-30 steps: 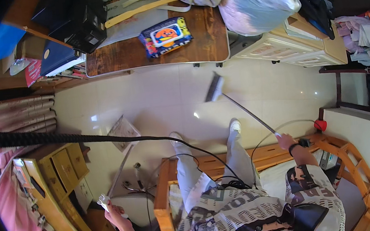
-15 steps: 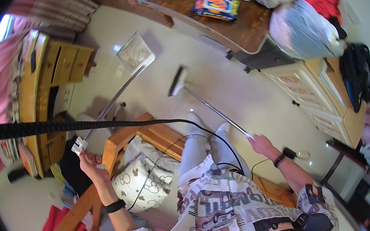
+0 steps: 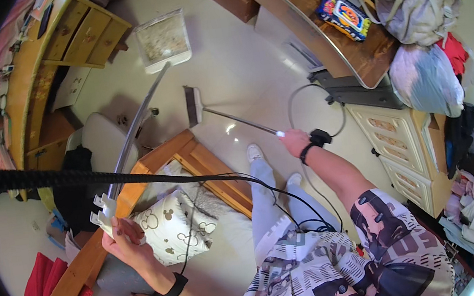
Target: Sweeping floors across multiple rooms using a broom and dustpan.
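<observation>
My left hand [image 3: 126,240] is closed round the white handle end of a long-handled dustpan. The dustpan [image 3: 182,58] lies on the floor at the far side, a pale tray with dirt-like bits in it, its grey pole slanting back to me. My right hand [image 3: 296,142] grips the upper end of a broom's thin metal pole. The broom [image 3: 198,106] has a white head with dark bristles, resting on the floor a little nearer than the dustpan and to its right. A black cord crosses in front of the dustpan's pole.
A wooden bed frame [image 3: 181,152] with a patterned white pillow [image 3: 169,226] stands on my left. A yellow wooden desk [image 3: 35,114] is beyond it. On the right are a brown table [image 3: 349,43] with a wipes pack [image 3: 343,16] and a cream cabinet [image 3: 394,133]. A loose cable lies near my right hand.
My right hand has moved forward and left, and the broom head has swung left, closer beneath the dustpan. The whole view has shifted as well. Both hands keep their grips.
</observation>
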{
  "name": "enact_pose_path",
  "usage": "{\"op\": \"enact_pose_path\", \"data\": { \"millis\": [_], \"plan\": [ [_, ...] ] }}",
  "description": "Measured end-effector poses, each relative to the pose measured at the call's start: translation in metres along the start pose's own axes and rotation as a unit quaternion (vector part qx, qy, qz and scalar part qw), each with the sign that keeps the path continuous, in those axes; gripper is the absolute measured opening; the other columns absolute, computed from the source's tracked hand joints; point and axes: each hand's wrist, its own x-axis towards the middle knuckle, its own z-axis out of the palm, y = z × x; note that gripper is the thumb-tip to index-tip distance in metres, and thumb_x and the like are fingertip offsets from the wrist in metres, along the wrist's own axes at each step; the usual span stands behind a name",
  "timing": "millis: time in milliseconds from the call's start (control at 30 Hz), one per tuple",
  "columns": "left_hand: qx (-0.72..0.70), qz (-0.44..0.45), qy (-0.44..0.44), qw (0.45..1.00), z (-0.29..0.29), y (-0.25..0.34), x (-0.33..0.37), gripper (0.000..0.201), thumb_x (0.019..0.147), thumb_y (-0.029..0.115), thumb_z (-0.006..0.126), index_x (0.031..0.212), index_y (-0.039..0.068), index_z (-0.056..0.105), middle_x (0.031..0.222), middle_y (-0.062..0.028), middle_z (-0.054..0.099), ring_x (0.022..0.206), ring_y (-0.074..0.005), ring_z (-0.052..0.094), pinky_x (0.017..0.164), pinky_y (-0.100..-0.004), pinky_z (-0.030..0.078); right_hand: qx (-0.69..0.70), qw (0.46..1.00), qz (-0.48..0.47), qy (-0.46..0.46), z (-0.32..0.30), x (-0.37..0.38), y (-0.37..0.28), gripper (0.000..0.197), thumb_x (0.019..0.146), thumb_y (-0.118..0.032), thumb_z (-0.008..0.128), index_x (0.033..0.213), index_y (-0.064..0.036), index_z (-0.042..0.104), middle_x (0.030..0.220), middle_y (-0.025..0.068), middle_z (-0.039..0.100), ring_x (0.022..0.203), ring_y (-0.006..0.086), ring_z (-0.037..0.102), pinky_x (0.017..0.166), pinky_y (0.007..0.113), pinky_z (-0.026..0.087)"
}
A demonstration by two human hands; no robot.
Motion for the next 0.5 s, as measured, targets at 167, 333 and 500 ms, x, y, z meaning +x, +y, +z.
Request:
{"op": "enact_pose_path", "data": {
  "millis": [167,333,500],
  "plan": [
    [0.076,0.01,-0.007,0.997,-0.009,-0.005,-0.018,0.027,0.09,0.018,0.055,0.067,0.007,0.045,0.047,0.0041,0.035,0.04,-0.0034,0.03,0.038,-0.0207,0.022,0.044,0.981,0.178,-0.059,0.004,-0.122,0.105,0.047,0.088,-0.048,0.044,0.097,-0.0046,0.061,0.097,0.0168,0.063,0.094,0.0345,0.06,0.081,0.045,0.047],
    [0.109,-0.006,-0.036,0.993,0.004,-0.029,-0.052,0.021,0.09,0.019,0.054,0.073,0.005,0.051,0.048,0.0047,0.037,0.04,-0.003,0.031,0.039,-0.0204,0.023,0.054,0.954,0.287,-0.07,0.064,-0.24,0.212,0.052,0.088,-0.051,0.043,0.097,-0.0029,0.061,0.097,0.0173,0.063,0.093,0.0327,0.061,0.08,0.044,0.048],
    [0.135,-0.047,-0.044,0.989,0.031,-0.053,-0.09,0.021,0.088,0.024,0.056,0.076,0.006,0.053,0.048,0.0052,0.034,0.042,-0.0037,0.032,0.04,-0.0209,0.022,0.129,0.914,0.375,-0.087,0.152,-0.368,0.294,0.054,0.09,-0.052,0.037,0.101,-0.0028,0.057,0.1,0.0211,0.06,0.097,0.0374,0.057,0.084,0.048,0.045]
  ]
}}
